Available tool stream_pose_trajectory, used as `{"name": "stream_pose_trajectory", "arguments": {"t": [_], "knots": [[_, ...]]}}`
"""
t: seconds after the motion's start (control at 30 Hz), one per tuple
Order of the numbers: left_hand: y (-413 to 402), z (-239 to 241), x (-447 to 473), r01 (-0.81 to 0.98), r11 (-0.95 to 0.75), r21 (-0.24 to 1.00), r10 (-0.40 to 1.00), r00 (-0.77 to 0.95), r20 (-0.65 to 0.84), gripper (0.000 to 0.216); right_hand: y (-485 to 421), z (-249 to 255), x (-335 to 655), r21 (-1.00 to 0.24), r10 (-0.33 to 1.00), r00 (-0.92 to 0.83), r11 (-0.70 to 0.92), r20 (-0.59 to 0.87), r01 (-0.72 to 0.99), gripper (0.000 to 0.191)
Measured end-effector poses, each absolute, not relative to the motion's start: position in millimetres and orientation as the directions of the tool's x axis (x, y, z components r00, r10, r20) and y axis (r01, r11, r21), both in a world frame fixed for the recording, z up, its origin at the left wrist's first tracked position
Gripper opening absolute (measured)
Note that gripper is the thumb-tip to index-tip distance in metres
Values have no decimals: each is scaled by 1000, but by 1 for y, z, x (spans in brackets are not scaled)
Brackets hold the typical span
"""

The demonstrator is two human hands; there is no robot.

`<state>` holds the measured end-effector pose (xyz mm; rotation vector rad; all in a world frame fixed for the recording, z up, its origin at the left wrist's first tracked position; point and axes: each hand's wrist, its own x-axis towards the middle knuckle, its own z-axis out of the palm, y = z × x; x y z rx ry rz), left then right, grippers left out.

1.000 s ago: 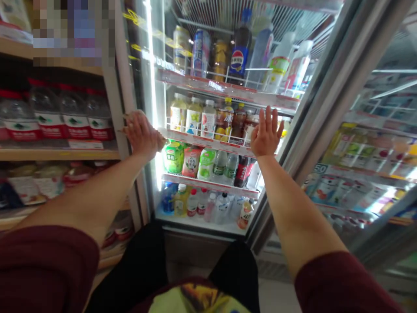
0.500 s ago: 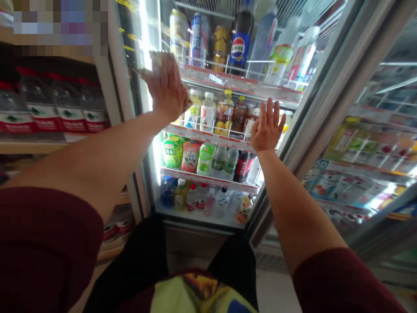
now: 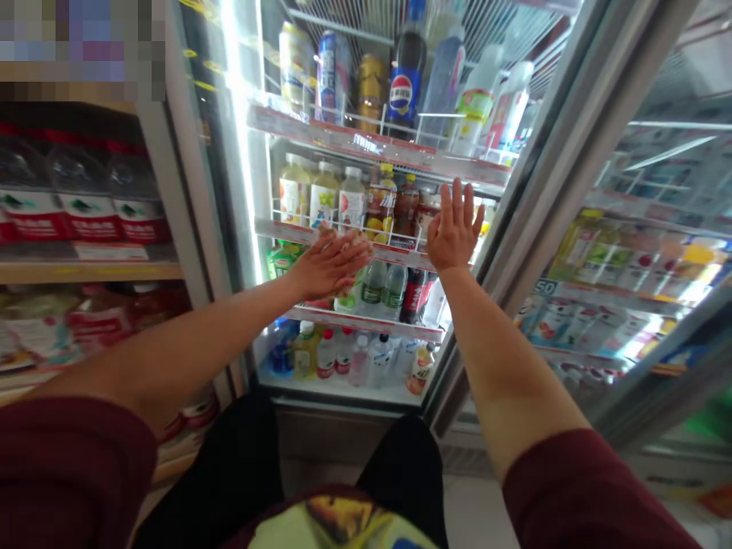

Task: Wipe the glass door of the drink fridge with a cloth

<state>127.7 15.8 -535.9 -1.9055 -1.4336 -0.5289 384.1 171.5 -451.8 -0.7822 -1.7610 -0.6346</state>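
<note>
My left hand (image 3: 329,265) lies with its palm toward the glass door (image 3: 348,145) of a drinks fridge, in front of the middle shelves. Under its fingers, the edges of a pale, crumpled cloth (image 3: 366,242) show; most of it is hidden by the hand. Farther right, my right hand (image 3: 454,232) rests flat against the same door near its right frame, fingers spread and holding nothing. Behind the glass, near my right hand, are bottles of dark tea (image 3: 407,206). Clear green-labelled bottles (image 3: 394,290) stand below and right of my left hand.
A metal door frame (image 3: 537,152) runs along the right side, with another stocked fridge (image 3: 606,252) beyond it. At left, a wooden shelf (image 3: 85,272) carries several large red-capped water bottles (image 3: 83,183). My legs (image 3: 223,457) are close to the fridge base.
My left hand has swept down and to the right across the glass with the cloth, from the upper left to the middle shelves. My right hand keeps its place on the door.
</note>
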Motion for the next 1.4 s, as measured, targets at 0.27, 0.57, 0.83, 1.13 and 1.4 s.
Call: {"name": "stream_pose_trajectory", "arguments": {"t": [0.27, 0.57, 0.83, 1.13, 1.4], "knots": [[36, -403, 171, 969, 16, -246, 556, 196, 808, 68, 169, -452, 384, 57, 196, -228, 625, 954, 779, 69], [75, -378, 218, 989, 8, -150, 453, 131, 882, 66, 174, -454, 383, 65, 148, -207, 640, 967, 765, 68], [88, -459, 214, 859, -176, -481, 492, 500, 713, 69, 180, -455, 383, 96, 124, -211, 601, 970, 794, 67], [65, -384, 199, 773, -168, -611, 631, 561, 536, 63, 181, -456, 383, 47, 120, -167, 658, 979, 752, 67], [40, -311, 148, 982, 80, -171, 434, 120, 893, 73, 183, -457, 384, 67, 95, -164, 634, 982, 770, 67]]}}
